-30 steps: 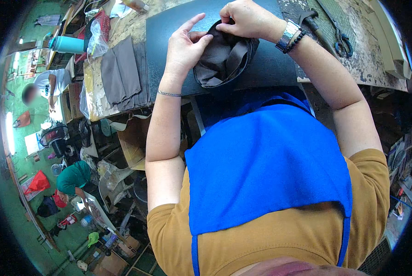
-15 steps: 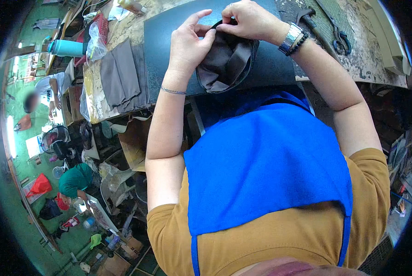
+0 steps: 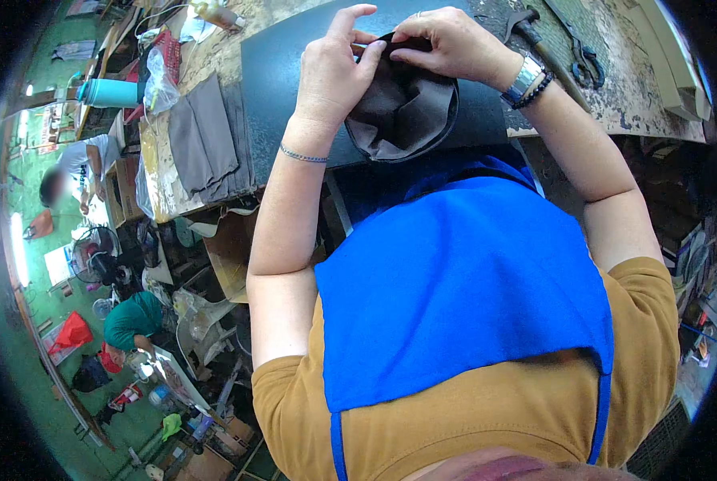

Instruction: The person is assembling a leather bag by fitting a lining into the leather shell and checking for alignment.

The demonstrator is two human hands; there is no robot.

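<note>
Just past the blue apron (image 3: 463, 297), a dark round pouch (image 3: 402, 120) opens upward over the black mat (image 3: 282, 88), apparently already shaped. At its far rim, the left hand (image 3: 330, 76) pinches (index finger raised) and the right hand (image 3: 463, 50) grips alongside; how much rim remains, I cannot tell. Flat dark cloth pieces (image 3: 205, 140) beside the mat look unworked.

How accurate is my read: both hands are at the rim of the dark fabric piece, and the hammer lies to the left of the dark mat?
One slip: the hammer lies to the right of the dark mat, as the head view shows. The left hand and right hand are indeed at the rim of the dark fabric piece.
</note>
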